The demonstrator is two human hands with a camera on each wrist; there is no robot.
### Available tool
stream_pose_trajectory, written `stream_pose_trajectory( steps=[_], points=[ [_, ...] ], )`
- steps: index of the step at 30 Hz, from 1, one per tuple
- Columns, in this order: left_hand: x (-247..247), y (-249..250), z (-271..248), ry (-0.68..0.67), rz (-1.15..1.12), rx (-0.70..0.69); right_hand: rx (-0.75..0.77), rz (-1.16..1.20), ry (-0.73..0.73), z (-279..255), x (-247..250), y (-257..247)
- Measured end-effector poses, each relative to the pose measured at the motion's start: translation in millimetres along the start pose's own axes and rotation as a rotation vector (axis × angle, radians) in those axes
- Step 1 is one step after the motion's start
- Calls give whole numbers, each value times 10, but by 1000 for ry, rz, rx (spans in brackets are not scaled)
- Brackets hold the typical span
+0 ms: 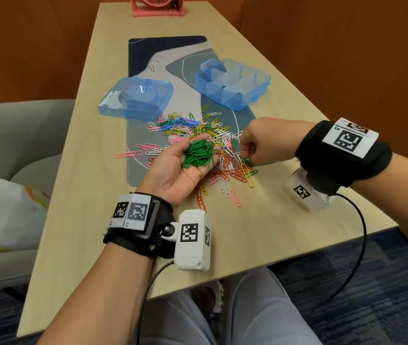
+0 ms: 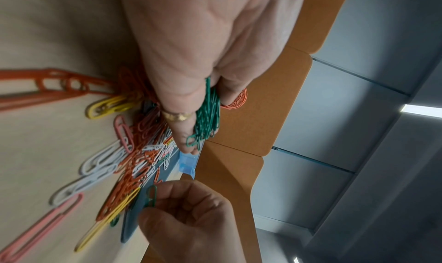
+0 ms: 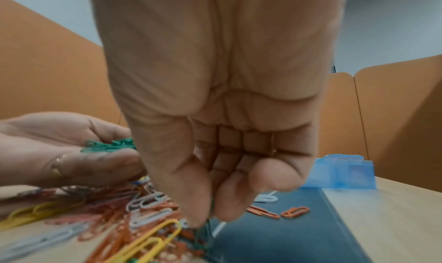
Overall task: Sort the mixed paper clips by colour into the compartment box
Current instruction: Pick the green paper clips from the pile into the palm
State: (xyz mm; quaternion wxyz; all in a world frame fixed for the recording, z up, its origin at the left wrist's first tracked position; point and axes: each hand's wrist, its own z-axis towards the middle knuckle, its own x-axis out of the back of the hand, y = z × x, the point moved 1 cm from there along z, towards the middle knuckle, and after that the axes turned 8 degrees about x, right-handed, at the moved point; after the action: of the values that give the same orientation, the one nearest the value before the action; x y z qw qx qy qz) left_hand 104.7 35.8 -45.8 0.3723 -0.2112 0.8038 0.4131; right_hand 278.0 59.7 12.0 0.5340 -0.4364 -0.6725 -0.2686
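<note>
Two hands show — the left hand at centre frame and the right hand to its right. Two blue plastic boxes stand in the upper middle: the compartment box and a closed box to its left. One mat, one table, one pink fan at the top edge. The loose paper clips and the green clips in the left palm are too many and too tangled to count.
</note>
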Motion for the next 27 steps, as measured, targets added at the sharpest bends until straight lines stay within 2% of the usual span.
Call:
stream_pose_trajectory(
  steps=[13, 23, 27],
  points=[
    [18, 1, 16, 8, 6, 1, 18, -29, -171, -61, -70, -59],
    [13, 6, 7, 4, 2, 4, 33, 21, -99, -92, -73, -43],
    [19, 6, 4, 6, 10, 4, 37, 75, -125, -112, -117, -78]
  ],
)
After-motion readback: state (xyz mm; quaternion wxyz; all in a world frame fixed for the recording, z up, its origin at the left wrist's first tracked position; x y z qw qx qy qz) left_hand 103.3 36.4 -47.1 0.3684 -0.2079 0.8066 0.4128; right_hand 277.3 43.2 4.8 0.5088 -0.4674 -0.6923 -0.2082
